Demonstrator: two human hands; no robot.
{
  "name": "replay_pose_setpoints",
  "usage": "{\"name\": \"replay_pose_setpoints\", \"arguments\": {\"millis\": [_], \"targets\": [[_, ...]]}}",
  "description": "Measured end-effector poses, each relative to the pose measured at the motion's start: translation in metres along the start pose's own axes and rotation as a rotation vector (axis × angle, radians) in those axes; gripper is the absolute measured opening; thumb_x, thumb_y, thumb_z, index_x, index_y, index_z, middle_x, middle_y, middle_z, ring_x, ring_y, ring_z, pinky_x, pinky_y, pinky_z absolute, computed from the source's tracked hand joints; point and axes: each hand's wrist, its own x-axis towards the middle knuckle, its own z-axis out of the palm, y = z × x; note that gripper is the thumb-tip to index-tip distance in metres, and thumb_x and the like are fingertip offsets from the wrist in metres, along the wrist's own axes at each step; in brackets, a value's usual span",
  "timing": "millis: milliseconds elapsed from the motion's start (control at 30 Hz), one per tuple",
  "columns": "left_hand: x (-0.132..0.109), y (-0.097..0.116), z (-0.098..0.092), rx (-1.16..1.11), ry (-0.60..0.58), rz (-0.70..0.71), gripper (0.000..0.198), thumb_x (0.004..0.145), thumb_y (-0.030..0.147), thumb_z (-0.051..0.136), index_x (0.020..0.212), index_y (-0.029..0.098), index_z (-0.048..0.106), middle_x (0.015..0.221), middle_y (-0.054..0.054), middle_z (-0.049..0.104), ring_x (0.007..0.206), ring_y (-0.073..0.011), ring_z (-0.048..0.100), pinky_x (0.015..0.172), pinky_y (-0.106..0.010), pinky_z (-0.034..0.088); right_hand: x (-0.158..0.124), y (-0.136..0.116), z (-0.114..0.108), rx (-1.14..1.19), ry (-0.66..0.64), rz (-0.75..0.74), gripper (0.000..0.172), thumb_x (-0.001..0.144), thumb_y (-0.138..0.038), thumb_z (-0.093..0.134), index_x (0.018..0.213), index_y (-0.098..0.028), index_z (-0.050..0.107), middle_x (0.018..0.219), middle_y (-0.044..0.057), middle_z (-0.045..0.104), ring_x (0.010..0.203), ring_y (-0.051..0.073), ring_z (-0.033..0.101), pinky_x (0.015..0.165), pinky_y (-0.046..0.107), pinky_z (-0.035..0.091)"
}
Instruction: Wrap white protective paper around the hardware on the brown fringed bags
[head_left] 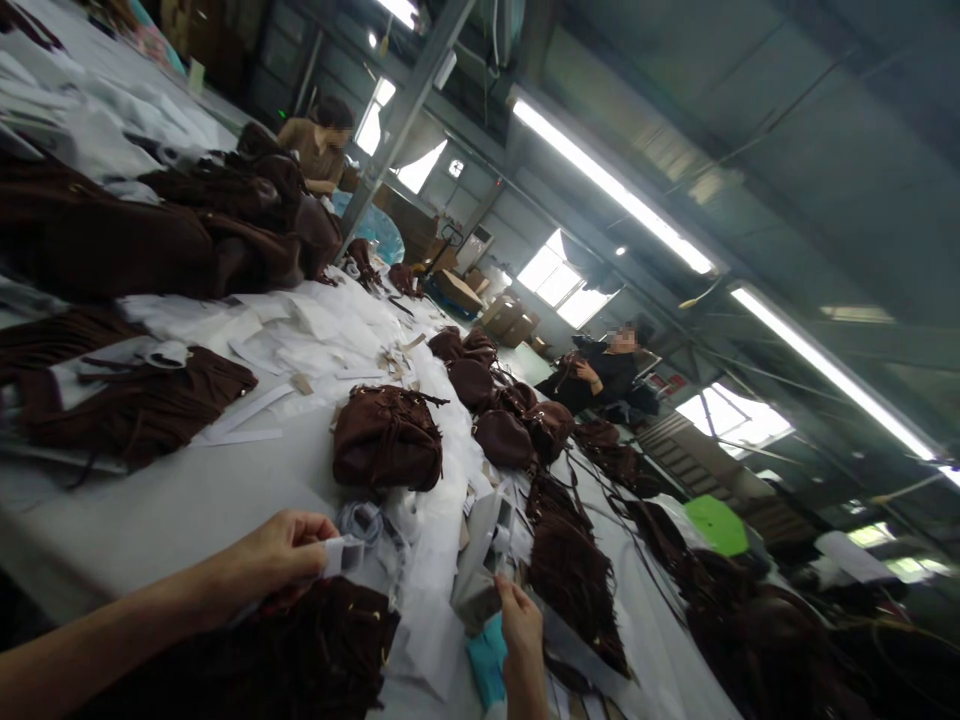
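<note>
My left hand [289, 555] is closed in a pinch on a small strip of translucent white wrapping [343, 556]. Directly below it lies a dark brown fringed bag [322, 645] with small gold-coloured metal parts. My right hand [521, 635] has its thumb and fingertips pressed together beside an open pale box [480, 560] holding white pieces. What those fingertips grip, if anything, is too small to make out. A teal packet [488, 660] lies just left of the right wrist. Farther up the table sits a stuffed brown drawstring bag [387, 440].
White paper and wrapping [315, 325] cover much of the white table [262, 475]. Brown bags are piled at left [150, 235] and along the right side [502, 435]. One person [319, 140] is at the far left; another person [600, 370] handles a brown bag across the table.
</note>
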Motion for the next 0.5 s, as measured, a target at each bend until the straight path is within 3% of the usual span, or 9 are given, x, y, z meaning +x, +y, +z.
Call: {"name": "replay_pose_setpoints", "arguments": {"millis": [200,333,500], "targets": [[0.020,-0.024,0.001,0.016,0.009,0.026,0.036,0.064,0.053,0.061,0.070,0.019,0.055,0.045,0.006,0.049,0.032,-0.0076,0.035,0.035,-0.020,0.025,0.008,0.012,-0.002,0.057,0.102,-0.021,0.073,0.040,-0.076,0.070,0.071,-0.011,0.077,0.075,0.012,0.074,0.080,0.031,0.067,0.072,0.036,0.051],[0.028,-0.029,0.005,0.011,0.041,0.056,0.042,0.058,0.059,0.065,0.063,0.019,0.055,0.046,0.004,0.049,0.035,-0.0073,0.035,0.038,-0.020,0.025,0.005,0.013,-0.008,0.071,0.229,-0.062,0.062,0.041,-0.072,0.072,0.063,-0.015,0.076,0.090,0.014,0.074,0.097,0.038,0.064,0.085,0.040,0.049],[0.030,-0.030,0.004,-0.020,0.051,0.070,0.041,0.057,0.058,0.067,0.062,0.019,0.055,0.046,0.004,0.051,0.037,-0.0074,0.035,0.038,-0.020,0.024,-0.018,0.007,-0.015,-0.024,0.412,-0.162,0.045,0.054,-0.067,0.068,0.056,-0.022,0.075,0.088,0.012,0.075,0.090,0.036,0.068,0.075,0.039,0.054]]}}
